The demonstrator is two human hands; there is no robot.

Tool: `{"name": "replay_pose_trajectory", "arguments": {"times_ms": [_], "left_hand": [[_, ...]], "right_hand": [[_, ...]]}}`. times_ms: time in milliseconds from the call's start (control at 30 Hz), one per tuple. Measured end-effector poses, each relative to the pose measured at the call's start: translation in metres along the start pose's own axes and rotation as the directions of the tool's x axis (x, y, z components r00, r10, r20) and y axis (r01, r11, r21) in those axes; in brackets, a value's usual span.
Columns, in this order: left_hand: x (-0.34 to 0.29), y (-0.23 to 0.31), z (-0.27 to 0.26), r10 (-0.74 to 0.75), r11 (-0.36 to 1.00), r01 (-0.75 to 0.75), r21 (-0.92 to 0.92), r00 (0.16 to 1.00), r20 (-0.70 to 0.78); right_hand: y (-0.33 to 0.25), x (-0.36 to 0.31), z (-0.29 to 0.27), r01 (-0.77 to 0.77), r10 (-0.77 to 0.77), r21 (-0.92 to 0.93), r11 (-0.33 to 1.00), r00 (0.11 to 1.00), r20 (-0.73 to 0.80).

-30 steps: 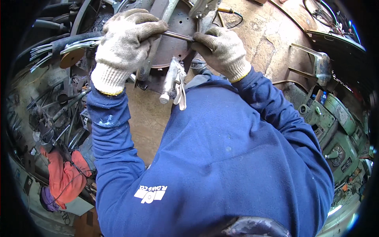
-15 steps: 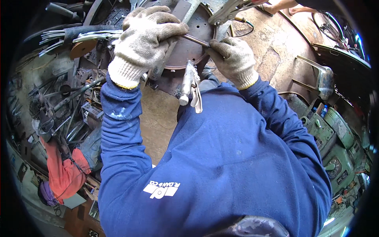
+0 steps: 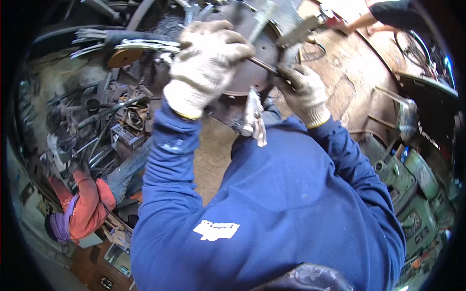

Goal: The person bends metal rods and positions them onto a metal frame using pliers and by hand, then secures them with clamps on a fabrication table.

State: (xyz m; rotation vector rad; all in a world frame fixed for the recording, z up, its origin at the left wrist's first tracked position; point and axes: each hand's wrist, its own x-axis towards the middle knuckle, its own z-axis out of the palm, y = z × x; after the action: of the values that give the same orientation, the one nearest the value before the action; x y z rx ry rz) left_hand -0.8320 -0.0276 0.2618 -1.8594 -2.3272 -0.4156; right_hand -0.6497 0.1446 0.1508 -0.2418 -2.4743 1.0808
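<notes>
A thin metal rod (image 3: 263, 64) spans the space between my two gloved hands. My left hand (image 3: 206, 63), in a white and grey knit glove, closes around its left end. The fingers of my right hand (image 3: 303, 89), gloved alike, pinch the other end. Beneath the rod is a round, dark metal plate (image 3: 268, 46) with small holes, partly covered by my left hand. Locking pliers (image 3: 254, 114) grip the plate's near edge. A second clamp-like tool (image 3: 301, 31) sits at its far right edge.
Left of my left hand lies a bundle of thin rods (image 3: 92, 42) beside a brown disc (image 3: 125, 58). Scrap metal (image 3: 92, 114) is heaped at the left, near a person in orange (image 3: 90, 206). Green machinery (image 3: 412, 194) stands right. Another person's arm (image 3: 361, 22) shows at the top right.
The whole view has shifted, so the scene sits further right and lower. Both hands keep their hold on the rod. The person in orange at the left has changed posture.
</notes>
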Motion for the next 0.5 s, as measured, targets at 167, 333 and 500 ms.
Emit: {"name": "replay_pose_trajectory", "arguments": {"times_ms": [167, 333, 500], "left_hand": [[-0.006, 0.02, 0.001, -0.143, 0.99, 0.143, -0.001, 0.989, -0.035], [-0.014, 0.031, 0.012, -0.19, 0.981, 0.192, 0.013, 0.975, -0.114], [-0.018, 0.033, 0.016, -0.22, 0.976, 0.218, -0.024, 0.967, -0.129]], "right_hand": [[0.003, 0.004, 0.003, 0.085, -0.085, -0.13, 0.988, 0.996, 0.005], [-0.002, 0.006, 0.004, 0.066, -0.065, -0.097, 0.993, 0.998, 0.009], [-0.001, 0.005, 0.004, 0.06, -0.059, -0.067, 0.996, 0.998, 0.022]]}}
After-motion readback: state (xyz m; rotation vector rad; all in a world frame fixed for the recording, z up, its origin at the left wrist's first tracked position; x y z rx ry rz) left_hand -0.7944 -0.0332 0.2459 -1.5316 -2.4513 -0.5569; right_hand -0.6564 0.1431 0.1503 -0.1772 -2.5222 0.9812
